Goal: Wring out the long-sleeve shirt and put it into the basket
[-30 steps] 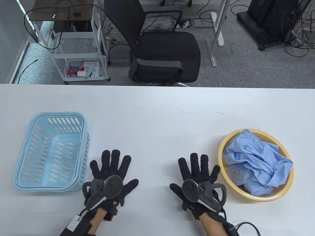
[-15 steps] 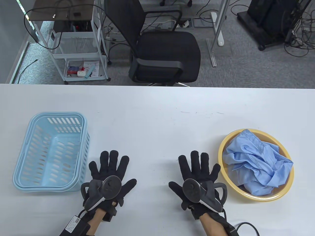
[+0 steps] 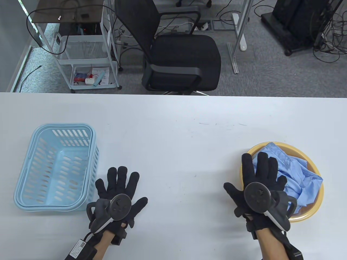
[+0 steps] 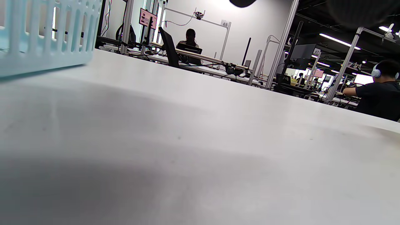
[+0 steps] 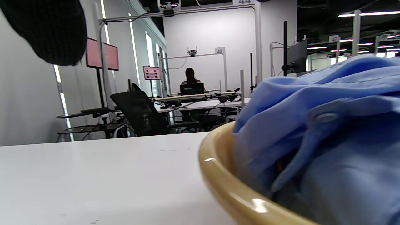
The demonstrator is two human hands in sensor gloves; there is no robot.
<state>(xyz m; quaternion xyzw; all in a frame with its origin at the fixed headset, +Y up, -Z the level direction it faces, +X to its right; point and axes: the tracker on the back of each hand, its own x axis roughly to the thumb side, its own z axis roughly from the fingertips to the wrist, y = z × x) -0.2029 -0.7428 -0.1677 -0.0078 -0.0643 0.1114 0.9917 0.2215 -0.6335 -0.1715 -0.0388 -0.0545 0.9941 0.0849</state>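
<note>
1. The right hand point(image 3: 260, 184) has moved since half a second ago: then it lay flat on the table point(image 3: 173, 135) left of the yellow basin point(image 3: 309, 215); now it reaches over the basin's near-left rim, fingers straight and spread, holding nothing. Whether the fingertips touch the cloth cannot be told.
2. The left hand point(image 3: 119, 189) has shifted only slightly toward the person; it lies palm down on the table, fingers spread and straight, gripping nothing.
3. The long-sleeve shirt point(image 3: 298, 173), light blue and crumpled, sits bunched in the basin, under and just beyond the right hand's fingers; it has not changed place.
4. The basket point(image 3: 32, 200), pale blue with slotted walls, stands just left of the left hand, close to its little finger but apart from it. Only its bare floor shows inside.
5. The right wrist view shows what the table view does not: the basin's glossy rim point(image 5: 225, 190) from the side, the shirt point(image 5: 328, 125) heaped above that rim, and a button on a fold of it. A dark fingertip point(image 5: 50, 28) hangs in at the top left.
6. The left wrist view shows a corner of the basket's wall point(image 4: 47, 34) resting on the table point(image 4: 200, 140), and blurred bits of glove at the top edge.
7. Only the table view shows both hands together, well apart from each other.
</note>
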